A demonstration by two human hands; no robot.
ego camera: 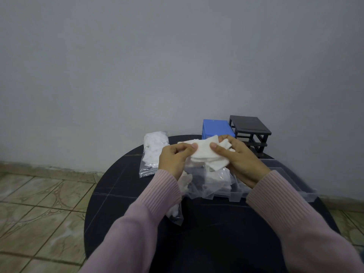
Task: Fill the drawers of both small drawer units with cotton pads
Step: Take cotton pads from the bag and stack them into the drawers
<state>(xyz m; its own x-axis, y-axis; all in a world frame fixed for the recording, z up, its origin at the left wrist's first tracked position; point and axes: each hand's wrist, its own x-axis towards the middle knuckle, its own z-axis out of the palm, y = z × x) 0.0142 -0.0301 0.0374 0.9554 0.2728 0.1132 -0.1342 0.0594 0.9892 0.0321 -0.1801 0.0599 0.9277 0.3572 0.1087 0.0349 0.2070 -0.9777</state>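
Note:
A small stack of white cotton pads [204, 152] is held above the round black table [216, 223]. My left hand [175, 157] pinches its left end and my right hand [236, 156] grips its right end. Behind my hands stand a blue drawer unit [215, 127] and a black drawer frame [249, 128] whose slots look empty. Clear drawers [295, 178] lie on the table under my right wrist. An opened clear bag with loose pads [214, 182] lies below the stack.
A sealed clear bag of cotton pads [154, 152] lies at the table's back left. Another bag [175, 212] peeks out under my left sleeve. A grey wall stands close behind the table, and tiled floor [39, 203] spreads to the left.

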